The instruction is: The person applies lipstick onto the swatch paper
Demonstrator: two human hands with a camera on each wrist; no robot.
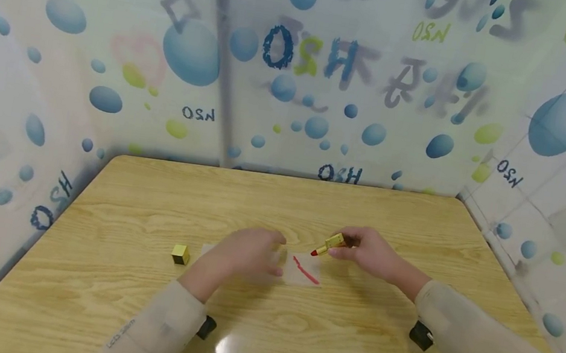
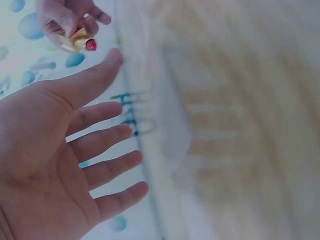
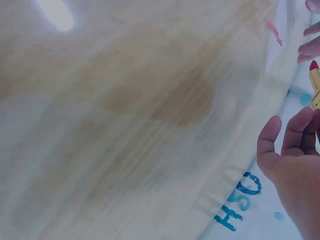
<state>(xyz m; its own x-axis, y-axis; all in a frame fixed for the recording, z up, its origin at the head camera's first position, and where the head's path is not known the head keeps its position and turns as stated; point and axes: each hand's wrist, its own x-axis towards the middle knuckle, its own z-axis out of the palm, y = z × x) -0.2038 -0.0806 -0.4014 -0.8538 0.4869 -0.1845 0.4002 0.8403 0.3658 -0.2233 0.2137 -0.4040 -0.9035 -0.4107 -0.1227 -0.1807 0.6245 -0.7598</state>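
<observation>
My right hand [image 1: 372, 254] pinches a gold lipstick [image 1: 330, 243] between thumb and fingers, its red tip bared and pointing down to the left. Just below that tip is a white sheet of paper [image 1: 295, 277] bearing one slanting red stroke [image 1: 307, 271]. Over the sheet's middle hovers my left hand [image 1: 250, 251], blurred in the head view and hiding part of the paper. Its fingers are straight and spread with an empty palm in the left wrist view. Left of the sheet stands a small gold lipstick cap [image 1: 180, 254] on the table.
The wood-grain table [image 1: 289, 208] backs onto a hanging curtain [image 1: 314, 114] with blue and green spots. More of this curtain runs along both sides. A black wrist device shows under each sleeve. Light glares off the table's near part.
</observation>
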